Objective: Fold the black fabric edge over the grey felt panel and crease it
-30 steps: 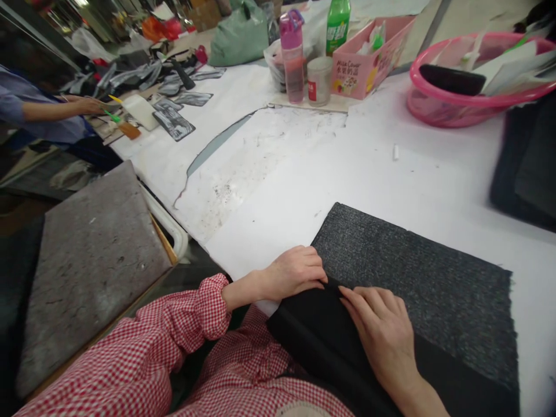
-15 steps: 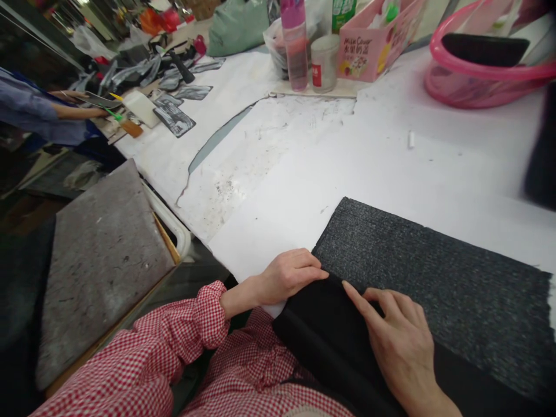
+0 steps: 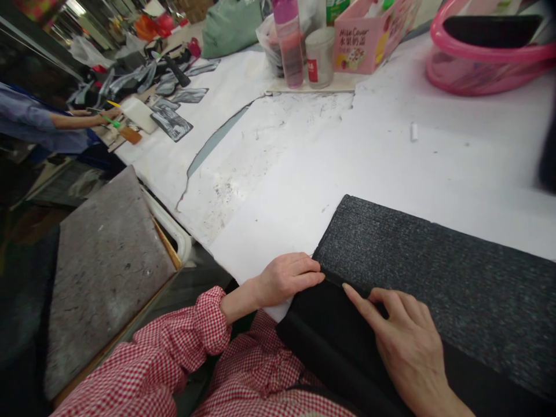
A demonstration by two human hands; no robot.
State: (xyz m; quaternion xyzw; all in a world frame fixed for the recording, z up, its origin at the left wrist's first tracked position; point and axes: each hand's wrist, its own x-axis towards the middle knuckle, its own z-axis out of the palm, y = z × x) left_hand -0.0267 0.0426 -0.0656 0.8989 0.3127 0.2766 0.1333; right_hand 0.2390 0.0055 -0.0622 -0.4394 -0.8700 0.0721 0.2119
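Observation:
A speckled dark grey sheet (image 3: 425,255) lies on the white-covered table, running off to the right. Along its near side is smooth black fabric (image 3: 334,330), which hangs over the table's front edge toward my lap. My left hand (image 3: 289,279) pinches the black fabric at its left corner, thumb against the bent fingers. A short way to the right, my right hand (image 3: 403,330) grips the same folded edge, thumb on the near side and fingers curled over the far side. A narrow fold of the fabric shows between the two hands.
A pink basket (image 3: 486,72) stands at the back right. A pink carton (image 3: 356,49), a jar (image 3: 320,58) and a purple-capped bottle (image 3: 288,46) stand at the back. A small white piece (image 3: 414,131) lies mid-table. A stained board (image 3: 108,260) is at left; a co-worker's arm (image 3: 73,120) is beyond.
Both hands keep their hold on the black fabric, and its folded strip shows more between them. The right hand has shifted slightly right. The co-worker's hands have moved a little.

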